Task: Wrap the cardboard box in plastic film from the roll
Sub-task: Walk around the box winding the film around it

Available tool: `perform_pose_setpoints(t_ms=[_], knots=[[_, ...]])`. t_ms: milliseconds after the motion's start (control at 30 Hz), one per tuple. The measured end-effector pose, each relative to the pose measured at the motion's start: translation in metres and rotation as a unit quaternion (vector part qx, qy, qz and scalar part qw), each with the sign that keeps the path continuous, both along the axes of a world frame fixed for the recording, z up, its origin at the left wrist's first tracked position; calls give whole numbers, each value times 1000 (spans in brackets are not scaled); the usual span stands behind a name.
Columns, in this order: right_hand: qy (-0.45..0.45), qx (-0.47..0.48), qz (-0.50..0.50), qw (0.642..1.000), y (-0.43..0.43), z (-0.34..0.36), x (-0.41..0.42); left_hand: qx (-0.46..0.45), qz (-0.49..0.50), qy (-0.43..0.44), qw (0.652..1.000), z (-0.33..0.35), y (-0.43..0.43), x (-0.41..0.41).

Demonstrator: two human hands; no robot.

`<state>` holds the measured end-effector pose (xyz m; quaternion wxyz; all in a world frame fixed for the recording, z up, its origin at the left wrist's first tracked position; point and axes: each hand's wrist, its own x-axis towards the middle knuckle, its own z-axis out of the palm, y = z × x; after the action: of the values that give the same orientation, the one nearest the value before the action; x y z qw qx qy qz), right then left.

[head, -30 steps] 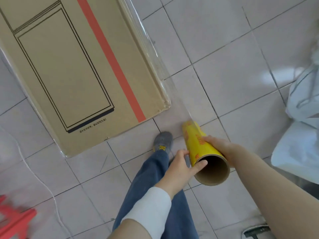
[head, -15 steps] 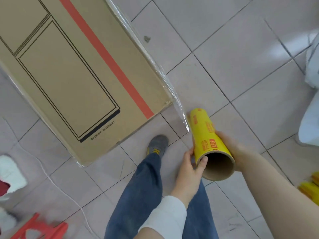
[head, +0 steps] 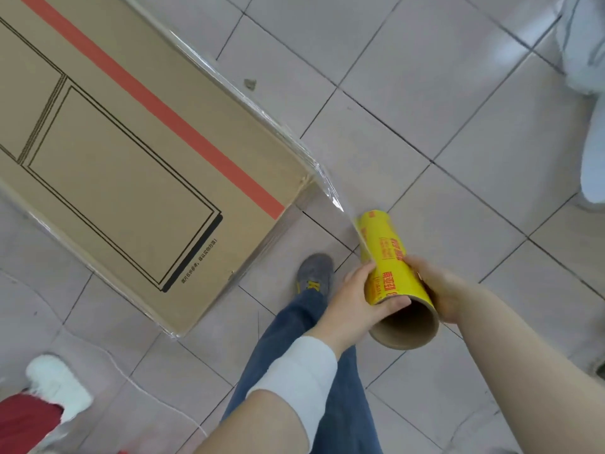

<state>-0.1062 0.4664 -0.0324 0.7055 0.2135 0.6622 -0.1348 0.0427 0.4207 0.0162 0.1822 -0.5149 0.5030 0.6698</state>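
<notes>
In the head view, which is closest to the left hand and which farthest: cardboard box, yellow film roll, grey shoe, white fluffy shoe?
1. Yellow film roll, held in the left hand.
2. Grey shoe, just left, on the floor.
3. Cardboard box, up and left.
4. White fluffy shoe, far lower left.

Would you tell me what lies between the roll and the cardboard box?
In the head view, stretched plastic film bridges roll and cardboard box corner.

We'd guess a packing or storage room: bare tiled floor [head: 425, 103], a big shipping carton [head: 137, 165] lying at 10 o'clock, white bundles [head: 587, 50] piled at 2.
</notes>
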Motion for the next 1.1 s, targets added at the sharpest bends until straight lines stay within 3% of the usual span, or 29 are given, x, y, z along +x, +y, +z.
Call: perform_pose_setpoints(t_ms=[267, 367, 533, 667, 767, 967, 1100], knots=[[-78, 5, -85, 993, 45, 3, 34, 3, 128, -35, 991, 2, 59, 36], [-83, 5, -56, 995, 51, 6, 52, 46, 114, -46, 991, 6, 69, 56], [6, -46, 65, 997, 44, -3, 90, 99, 19, -79, 992, 13, 62, 88], [-1, -46, 31, 998, 43, -9, 116, 66, -113, -27, 991, 5, 29, 98], [-50, -27, -54, 997, 54, -8, 120, 7, -195, 8, 981, -2, 13, 104], [28, -28, -115, 993, 78, -4, 143, 7, -101, 24, 995, 11, 31, 131], [-18, -23, -177, 984, 81, 1, 151, 10, -68, 1, 998, 6, 51, 141]])
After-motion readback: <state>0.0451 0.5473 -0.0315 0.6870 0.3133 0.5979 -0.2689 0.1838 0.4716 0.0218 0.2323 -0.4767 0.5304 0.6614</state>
